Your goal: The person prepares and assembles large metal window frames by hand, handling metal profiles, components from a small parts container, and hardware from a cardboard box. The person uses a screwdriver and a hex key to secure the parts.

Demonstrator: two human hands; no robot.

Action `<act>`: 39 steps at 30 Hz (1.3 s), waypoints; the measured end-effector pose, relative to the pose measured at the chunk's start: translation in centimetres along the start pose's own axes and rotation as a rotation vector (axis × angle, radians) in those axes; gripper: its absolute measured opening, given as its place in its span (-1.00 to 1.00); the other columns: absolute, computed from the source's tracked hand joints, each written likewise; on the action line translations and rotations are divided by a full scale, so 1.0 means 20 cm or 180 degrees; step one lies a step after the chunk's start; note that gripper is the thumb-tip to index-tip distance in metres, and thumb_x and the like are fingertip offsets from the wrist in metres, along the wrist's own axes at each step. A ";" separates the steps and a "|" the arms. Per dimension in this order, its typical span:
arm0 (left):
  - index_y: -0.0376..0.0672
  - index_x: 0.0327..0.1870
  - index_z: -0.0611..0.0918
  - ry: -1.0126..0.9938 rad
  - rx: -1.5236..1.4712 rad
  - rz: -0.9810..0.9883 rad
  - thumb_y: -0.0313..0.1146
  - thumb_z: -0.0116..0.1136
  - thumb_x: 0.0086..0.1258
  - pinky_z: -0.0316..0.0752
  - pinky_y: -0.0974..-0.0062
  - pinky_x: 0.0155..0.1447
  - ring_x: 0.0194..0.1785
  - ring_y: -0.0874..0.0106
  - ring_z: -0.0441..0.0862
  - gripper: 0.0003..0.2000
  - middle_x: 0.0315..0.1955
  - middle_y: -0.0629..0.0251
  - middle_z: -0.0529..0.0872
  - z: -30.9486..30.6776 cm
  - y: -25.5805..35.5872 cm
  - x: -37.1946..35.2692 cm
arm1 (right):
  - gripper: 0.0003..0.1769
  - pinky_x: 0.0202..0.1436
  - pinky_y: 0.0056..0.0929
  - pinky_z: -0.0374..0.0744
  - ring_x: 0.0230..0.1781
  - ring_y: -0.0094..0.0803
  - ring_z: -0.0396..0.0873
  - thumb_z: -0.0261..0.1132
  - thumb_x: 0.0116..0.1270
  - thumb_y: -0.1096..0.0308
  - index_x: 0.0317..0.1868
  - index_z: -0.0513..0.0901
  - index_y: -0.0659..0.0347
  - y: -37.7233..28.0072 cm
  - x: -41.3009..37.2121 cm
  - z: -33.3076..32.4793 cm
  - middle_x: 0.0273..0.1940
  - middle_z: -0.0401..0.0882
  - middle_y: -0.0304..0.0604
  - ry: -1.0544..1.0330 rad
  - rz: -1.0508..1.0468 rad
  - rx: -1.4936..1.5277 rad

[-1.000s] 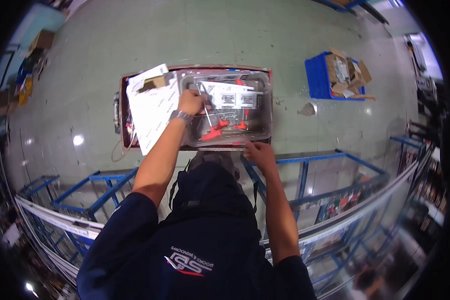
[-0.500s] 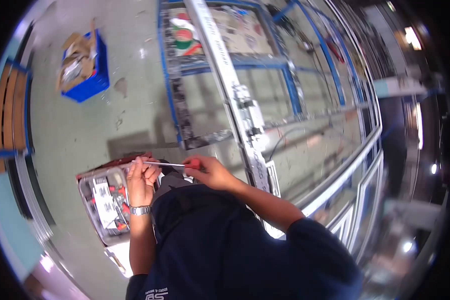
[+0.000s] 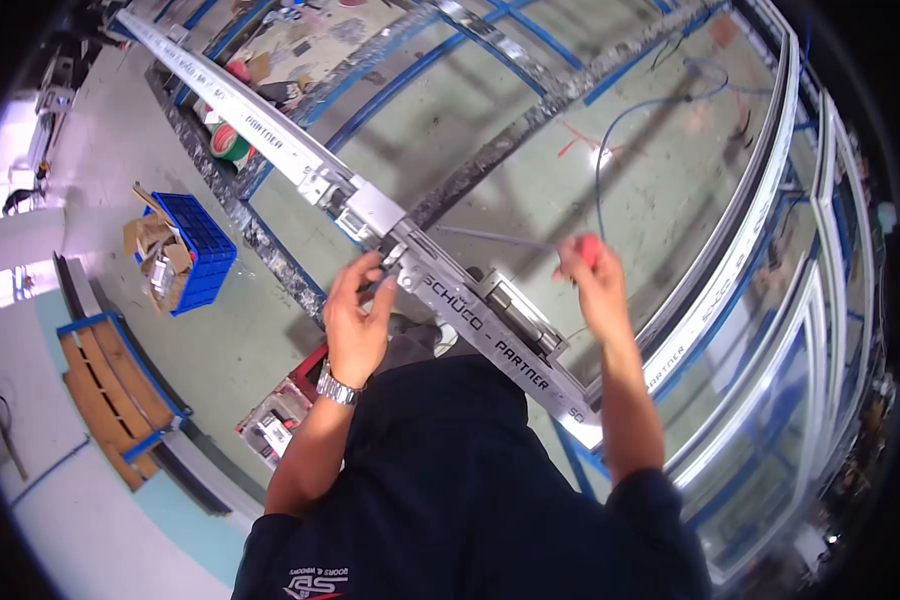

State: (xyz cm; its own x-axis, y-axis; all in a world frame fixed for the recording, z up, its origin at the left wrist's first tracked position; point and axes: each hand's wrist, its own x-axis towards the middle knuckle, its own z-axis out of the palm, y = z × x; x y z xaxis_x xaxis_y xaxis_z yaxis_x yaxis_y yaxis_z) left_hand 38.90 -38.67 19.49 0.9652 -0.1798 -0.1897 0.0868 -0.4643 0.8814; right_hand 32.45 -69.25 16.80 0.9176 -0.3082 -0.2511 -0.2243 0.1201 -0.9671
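Note:
My right hand (image 3: 595, 285) is closed round the red handle of a screwdriver (image 3: 500, 238), its long shaft pointing left over the window-frame profile. The profile (image 3: 450, 305) crosses in front of me on a slant, covered in printed "Schüco - Partner" film. Beside its metal hinge (image 3: 375, 210), my left hand (image 3: 355, 320) is open, thumb and fingers apart, with fingertips right at the small fitting (image 3: 395, 255) below the hinge. Another silver fitting (image 3: 522, 312) sits along the profile's far side, between my hands.
A blue crate (image 3: 205, 265) of cardboard scraps stands on the floor at left. Nearer me are a wooden-slatted pallet (image 3: 120, 380) and a toolbox (image 3: 270, 425), partly behind my left arm. Blue-edged rack bars (image 3: 510, 150) lie beyond the profile; white frames (image 3: 770, 400) stand at right.
My view has turned towards the profile, away from the toolbox. My left hand has left the screwdriver's shaft and moved to the fitting; my right hand has carried the screwdriver over the profile.

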 end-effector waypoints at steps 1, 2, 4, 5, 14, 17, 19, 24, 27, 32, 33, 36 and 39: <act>-0.33 0.28 0.53 0.0270 0.0756 0.0321 -0.38 0.24 0.45 0.63 0.38 0.08 0.10 0.31 0.68 -0.58 0.13 0.06 0.66 0.02 0.02 0.02 | -0.86 -0.24 -0.53 0.53 -0.36 -0.60 0.52 0.28 0.45 0.36 -0.20 0.59 0.27 -0.02 0.12 -0.03 -0.31 0.57 -0.30 -0.0210 0.0148 -0.0362; -0.32 0.37 0.46 0.0221 0.1088 0.0325 -0.36 0.32 0.38 0.58 0.27 0.19 0.25 0.20 0.61 -0.44 0.25 -0.02 0.58 0.03 0.04 0.02 | -0.83 -0.26 -0.53 0.52 -0.36 -0.61 0.51 0.30 0.44 0.33 -0.21 0.59 0.28 -0.02 0.23 -0.07 -0.33 0.56 -0.30 -0.0427 0.0301 -0.0725; -0.30 0.40 0.43 0.0155 0.1500 0.0283 -0.36 0.32 0.37 0.55 0.23 0.24 0.31 0.16 0.56 -0.41 0.29 -0.04 0.55 0.08 0.03 0.01 | -0.74 -0.19 -0.52 0.51 -0.32 -0.59 0.53 0.31 0.43 0.24 -0.17 0.59 0.32 0.05 0.43 -0.10 -0.34 0.55 -0.32 -0.1093 0.0196 -0.0579; -0.29 0.42 0.42 0.0132 0.1708 0.0235 -0.37 0.33 0.37 0.53 0.21 0.27 0.34 0.14 0.54 -0.39 0.31 -0.05 0.54 0.10 0.02 0.00 | -0.75 -0.19 -0.52 0.52 -0.32 -0.60 0.52 0.30 0.43 0.25 -0.17 0.59 0.30 0.07 0.51 -0.10 -0.34 0.54 -0.34 -0.1273 0.0262 -0.0536; -0.29 0.45 0.39 0.0150 0.1705 -0.0034 -0.39 0.42 0.27 0.50 0.24 0.36 0.40 0.05 0.49 -0.29 0.43 -0.07 0.42 0.18 -0.06 -0.01 | -0.78 -0.19 -0.52 0.50 -0.35 -0.61 0.42 0.31 0.40 0.23 -0.21 0.61 0.23 0.29 0.86 -0.06 -0.37 0.47 -0.40 -0.2288 0.0529 -0.0054; -0.26 0.46 0.39 0.0110 0.1702 -0.0591 -0.40 0.42 0.26 0.56 0.29 0.30 0.39 0.11 0.51 -0.28 0.43 -0.02 0.42 0.19 0.01 0.01 | -0.80 -0.12 -0.52 0.49 -0.30 -0.63 0.41 0.31 0.42 0.24 -0.21 0.60 0.22 0.34 0.91 -0.07 -0.33 0.47 -0.41 -0.2523 0.0604 0.0041; -0.24 0.47 0.38 0.0141 0.1699 -0.0617 -0.42 0.43 0.25 0.58 0.31 0.28 0.37 0.16 0.53 -0.27 0.44 0.02 0.42 0.20 0.02 0.01 | -0.80 -0.06 -0.49 0.48 -0.25 -0.58 0.45 0.30 0.44 0.24 -0.18 0.61 0.21 0.38 0.94 -0.07 -0.30 0.51 -0.38 -0.2719 0.0610 0.0150; -0.23 0.47 0.38 0.0213 0.1577 -0.0710 -0.46 0.42 0.25 0.60 0.31 0.28 0.31 0.21 0.59 -0.28 0.43 0.03 0.43 0.21 0.01 0.00 | -0.84 0.22 -0.32 0.43 0.12 -0.33 0.45 0.28 0.46 0.27 -0.11 0.65 0.16 0.33 1.08 -0.07 0.00 0.53 -0.24 -0.2930 -0.1472 -0.0984; -0.23 0.47 0.38 0.0226 0.1537 -0.0650 -0.46 0.42 0.25 0.60 0.30 0.28 0.32 0.17 0.58 -0.28 0.42 -0.02 0.44 0.21 0.00 0.00 | -0.86 0.29 -0.27 0.42 0.25 -0.26 0.38 0.29 0.44 0.29 -0.09 0.66 0.12 0.28 1.13 -0.04 0.10 0.49 -0.23 -0.2904 -0.1939 -0.1446; -0.19 0.47 0.39 0.0190 0.1415 -0.0660 -0.40 0.44 0.27 0.59 0.28 0.30 0.36 0.13 0.54 -0.29 0.42 -0.05 0.42 0.19 -0.02 -0.01 | -0.84 0.13 -0.34 0.49 0.06 -0.42 0.52 0.31 0.43 0.26 -0.11 0.64 0.14 0.14 1.17 0.02 -0.11 0.59 -0.28 -0.3515 -0.0608 -0.1043; -0.19 0.47 0.39 0.0195 0.1418 -0.0620 -0.40 0.44 0.27 0.59 0.28 0.30 0.36 0.13 0.54 -0.29 0.42 -0.04 0.42 0.19 -0.01 -0.01 | -0.82 0.06 -0.37 0.50 -0.02 -0.45 0.54 0.30 0.43 0.23 -0.14 0.62 0.16 0.14 1.17 0.02 -0.16 0.60 -0.27 -0.3531 -0.0536 -0.1088; -0.16 0.48 0.39 0.0216 0.1523 -0.0433 -0.42 0.44 0.26 0.61 0.33 0.20 0.19 0.24 0.59 -0.28 0.32 0.00 0.50 0.19 -0.02 -0.01 | -0.74 -0.15 -0.45 0.49 -0.26 -0.53 0.55 0.28 0.45 0.16 -0.22 0.55 0.19 0.17 1.20 0.03 -0.33 0.58 -0.27 -0.3575 -0.0144 -0.1156; -0.10 0.49 0.39 0.0264 0.1729 -0.0120 -0.46 0.45 0.23 0.66 0.43 -0.03 -0.17 0.48 0.68 -0.25 0.08 0.09 0.69 0.18 -0.08 -0.02 | -0.70 -0.36 -0.50 0.43 -0.46 -0.56 0.49 0.25 0.47 0.13 -0.29 0.46 0.17 0.15 1.20 0.04 -0.49 0.52 -0.31 -0.3522 0.0387 -0.1185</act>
State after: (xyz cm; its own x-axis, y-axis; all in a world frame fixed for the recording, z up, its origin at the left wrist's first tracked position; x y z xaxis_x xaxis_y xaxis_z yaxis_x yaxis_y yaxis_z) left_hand 37.52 -41.08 16.64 0.9820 -0.0955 -0.1627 0.0032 -0.8539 0.5204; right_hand 53.99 -75.44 7.91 0.6275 0.6967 -0.3475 -0.2441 -0.2478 -0.9376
